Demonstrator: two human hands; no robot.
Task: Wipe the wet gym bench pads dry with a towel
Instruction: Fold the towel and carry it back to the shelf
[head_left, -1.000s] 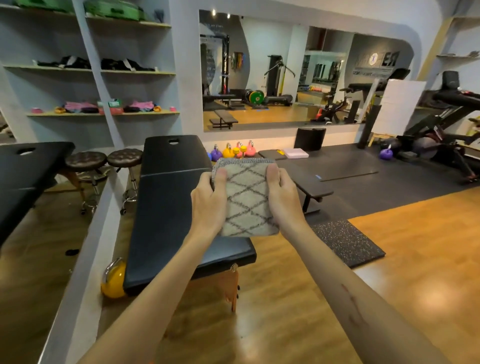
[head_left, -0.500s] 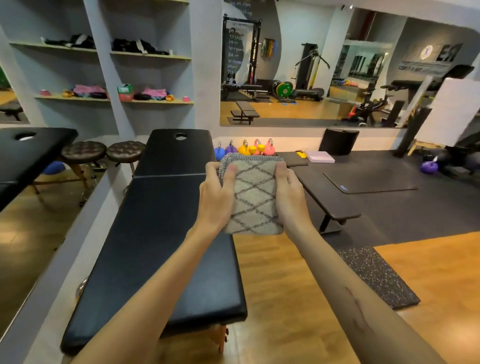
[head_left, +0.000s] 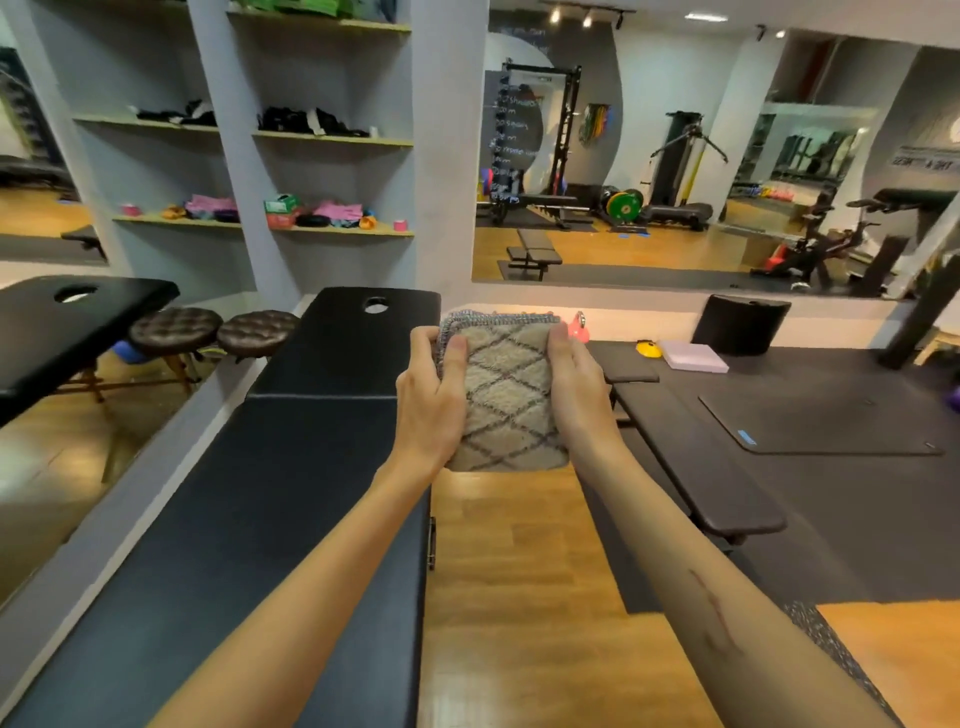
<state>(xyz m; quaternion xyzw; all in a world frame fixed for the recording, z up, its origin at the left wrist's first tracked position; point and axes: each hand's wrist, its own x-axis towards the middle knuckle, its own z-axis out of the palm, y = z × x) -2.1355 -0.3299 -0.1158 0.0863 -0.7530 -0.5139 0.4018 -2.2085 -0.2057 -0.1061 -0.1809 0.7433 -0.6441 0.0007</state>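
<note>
So both hands are out front holding the towel (head_left: 506, 395) up in the air between them. The left hand (head_left: 428, 400) grips its left edge with the thumb lying on the top face and the fingers wrapped underneath, and the right hand (head_left: 576, 387) does the same on the right edge. Neither hand is loose; both are clamped on the cloth.

The towel is folded into a thick squarish pad, beige with a dark diamond pattern and a grey stitched border showing at the far edge. It isn't touching anything yet, just hovering over the strip of wooden floor (head_left: 519, 571) between two benches.

Just left of it runs the long black padded bench (head_left: 291, 467) with a face hole near its far end. On the right is a narrower flat gym bench (head_left: 691, 457) on dark matting. I honestly can't see wet patches on either pad from here, so I can't say which one gets wiped first.

Handling-wise, I'd guess the towel is light, soft and floppy, so it will unfold if you only pinch a corner. Keeping it folded and pressing a flat palm on top looks like the better hold for wiping. The vinyl-looking pad is probably slick when wet, so the cloth should glide easily.

Further back there are two tufted stools (head_left: 213, 332) and shelves (head_left: 332, 228) with small gear.
</note>
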